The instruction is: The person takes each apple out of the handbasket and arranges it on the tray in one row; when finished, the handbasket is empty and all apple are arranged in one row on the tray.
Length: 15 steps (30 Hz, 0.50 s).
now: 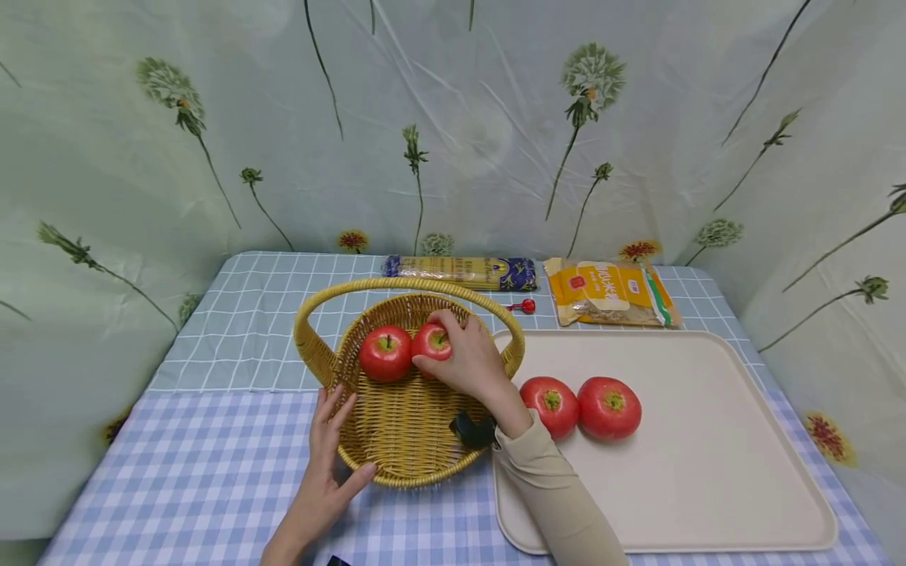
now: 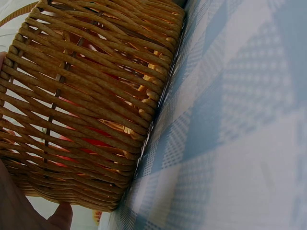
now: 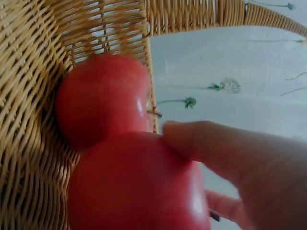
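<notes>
A woven basket point(image 1: 403, 428) with a tall arched handle stands near the middle of the table. Inside it, toward the back, one red apple point(image 1: 385, 354) lies beside a second red apple point(image 1: 430, 341). My right hand point(image 1: 467, 354) reaches in under the handle and grips that second apple from above; in the right wrist view the thumb presses on the gripped apple point(image 3: 134, 187), which touches its neighbour point(image 3: 103, 100). My left hand point(image 1: 327, 448) rests against the basket's front left side with fingers spread, and the left wrist view shows the woven wall point(image 2: 86, 96) close up.
A beige tray point(image 1: 722, 448) on the right bears two more red apples point(image 1: 610, 409). Along the back lie a long noodle-like packet point(image 1: 460, 272), an orange bag point(image 1: 612, 292) and a small red object point(image 1: 525, 306). A checked cloth point(image 1: 191, 464) covers the table.
</notes>
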Tool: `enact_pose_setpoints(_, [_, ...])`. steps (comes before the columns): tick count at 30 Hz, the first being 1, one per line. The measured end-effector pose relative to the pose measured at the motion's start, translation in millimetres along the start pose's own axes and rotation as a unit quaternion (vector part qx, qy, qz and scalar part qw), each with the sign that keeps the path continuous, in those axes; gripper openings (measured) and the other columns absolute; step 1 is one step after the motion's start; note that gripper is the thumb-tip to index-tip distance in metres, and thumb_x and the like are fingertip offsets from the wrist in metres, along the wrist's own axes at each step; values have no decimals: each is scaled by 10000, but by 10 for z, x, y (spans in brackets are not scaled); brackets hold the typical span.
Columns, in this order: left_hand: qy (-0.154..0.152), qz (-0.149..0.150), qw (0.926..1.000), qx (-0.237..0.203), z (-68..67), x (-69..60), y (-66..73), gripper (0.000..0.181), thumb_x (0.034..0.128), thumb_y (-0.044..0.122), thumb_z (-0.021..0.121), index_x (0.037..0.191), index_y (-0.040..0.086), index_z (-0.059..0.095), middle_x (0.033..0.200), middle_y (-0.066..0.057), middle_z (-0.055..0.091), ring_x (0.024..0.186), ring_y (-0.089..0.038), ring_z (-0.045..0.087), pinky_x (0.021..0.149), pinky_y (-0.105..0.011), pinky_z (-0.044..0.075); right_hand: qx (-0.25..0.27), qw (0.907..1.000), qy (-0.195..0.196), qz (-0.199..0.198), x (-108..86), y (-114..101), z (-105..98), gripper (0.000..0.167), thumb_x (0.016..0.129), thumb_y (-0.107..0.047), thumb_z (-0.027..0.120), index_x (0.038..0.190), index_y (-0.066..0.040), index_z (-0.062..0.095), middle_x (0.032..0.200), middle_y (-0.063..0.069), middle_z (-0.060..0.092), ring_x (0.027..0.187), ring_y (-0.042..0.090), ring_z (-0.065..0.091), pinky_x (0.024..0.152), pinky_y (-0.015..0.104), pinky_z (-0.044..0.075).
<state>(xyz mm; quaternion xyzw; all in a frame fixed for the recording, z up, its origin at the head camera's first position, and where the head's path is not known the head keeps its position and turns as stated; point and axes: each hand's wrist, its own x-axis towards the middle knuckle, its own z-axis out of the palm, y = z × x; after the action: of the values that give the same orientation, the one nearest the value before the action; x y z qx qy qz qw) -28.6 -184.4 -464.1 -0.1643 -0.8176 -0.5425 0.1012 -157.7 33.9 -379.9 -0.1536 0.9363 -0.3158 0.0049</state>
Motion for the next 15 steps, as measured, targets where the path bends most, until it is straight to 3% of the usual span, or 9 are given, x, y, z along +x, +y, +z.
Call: enact_pose_setpoints(15, [19, 54, 10000, 4, -2, 0, -9, 842, 776, 23, 693, 1485, 17, 239, 1561, -97, 5, 1395, -296, -186, 968, -724, 19, 765, 9965, 324, -123, -115, -101, -97, 595, 778, -459, 747, 1273, -291, 462, 1066, 102, 388, 837, 253, 522, 694, 397, 483])
